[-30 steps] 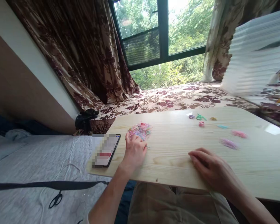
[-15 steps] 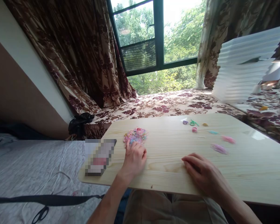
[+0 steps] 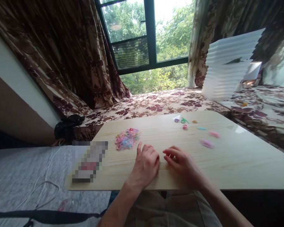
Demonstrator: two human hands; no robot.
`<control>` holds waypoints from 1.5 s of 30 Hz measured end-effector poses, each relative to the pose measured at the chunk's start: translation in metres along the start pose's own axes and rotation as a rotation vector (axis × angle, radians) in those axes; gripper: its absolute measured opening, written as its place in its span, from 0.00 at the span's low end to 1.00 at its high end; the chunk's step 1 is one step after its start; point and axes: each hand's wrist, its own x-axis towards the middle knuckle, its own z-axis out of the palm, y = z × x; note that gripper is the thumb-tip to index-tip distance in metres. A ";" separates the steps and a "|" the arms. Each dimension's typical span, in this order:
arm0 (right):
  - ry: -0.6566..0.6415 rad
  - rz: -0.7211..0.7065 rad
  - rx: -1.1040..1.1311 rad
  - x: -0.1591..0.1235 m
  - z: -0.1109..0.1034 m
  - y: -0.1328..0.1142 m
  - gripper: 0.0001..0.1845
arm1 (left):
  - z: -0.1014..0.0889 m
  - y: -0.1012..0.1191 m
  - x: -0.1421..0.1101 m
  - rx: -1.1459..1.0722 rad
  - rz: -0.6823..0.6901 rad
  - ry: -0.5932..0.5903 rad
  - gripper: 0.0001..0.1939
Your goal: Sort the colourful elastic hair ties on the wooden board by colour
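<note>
Over the near middle of the wooden table (image 3: 239, 170), my two hands are close together with a small gap between them. My left hand (image 3: 145, 164) is closed, its thumb and forefinger turned in to the right; anything between them is hidden. One outer finger sticks up towards the pile of small coloured elastic bands (image 3: 127, 138) just beyond. Thumb and forefinger of my right hand (image 3: 183, 162) come together at the tips, and I cannot make out anything in them. Beyond it lie a purple bundle of bands (image 3: 206, 144) and a pink bundle (image 3: 214, 134).
Farther back are a light-blue bundle (image 3: 202, 128) and small purple (image 3: 177, 120), green (image 3: 184, 120), red (image 3: 185, 127) and yellow (image 3: 194, 121) groups of bands. A blurred-out flat object (image 3: 91, 162) lies at the left edge. A white foam sheet (image 3: 229, 66) stands behind.
My left hand has drawn away from the band pile, to the right and nearer me. My right hand has come left towards it. The view has shifted to the right.
</note>
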 end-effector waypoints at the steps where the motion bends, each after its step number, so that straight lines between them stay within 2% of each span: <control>1: -0.010 0.000 -0.002 0.000 -0.001 0.000 0.12 | 0.000 0.001 0.000 0.000 0.006 0.004 0.07; 9: -0.022 -0.033 -0.088 0.000 -0.003 -0.002 0.13 | -0.002 0.004 0.002 -0.020 0.001 0.011 0.07; 19: 0.080 0.042 -0.228 0.000 0.000 0.005 0.14 | -0.007 -0.012 -0.028 -0.040 -0.237 0.128 0.09; 24: 0.111 0.056 -0.252 -0.001 -0.001 0.006 0.15 | -0.005 -0.011 -0.032 -0.051 -0.246 0.141 0.08; 26: 0.063 0.047 -0.248 0.000 -0.004 0.007 0.15 | -0.005 -0.011 -0.031 -0.039 -0.245 0.145 0.08; 30: -0.137 0.012 -0.238 0.006 -0.015 0.006 0.16 | -0.005 -0.011 -0.031 -0.015 -0.238 0.174 0.08; 33: -0.216 0.018 -0.275 0.015 -0.022 0.004 0.16 | -0.005 -0.011 -0.032 -0.014 -0.236 0.207 0.08; 39: -0.268 0.057 -0.324 0.027 -0.023 0.002 0.11 | -0.005 -0.012 -0.033 -0.005 -0.220 0.210 0.09; 45: -0.250 0.056 -0.340 0.022 -0.020 0.000 0.10 | -0.006 -0.011 -0.033 0.009 -0.218 0.206 0.09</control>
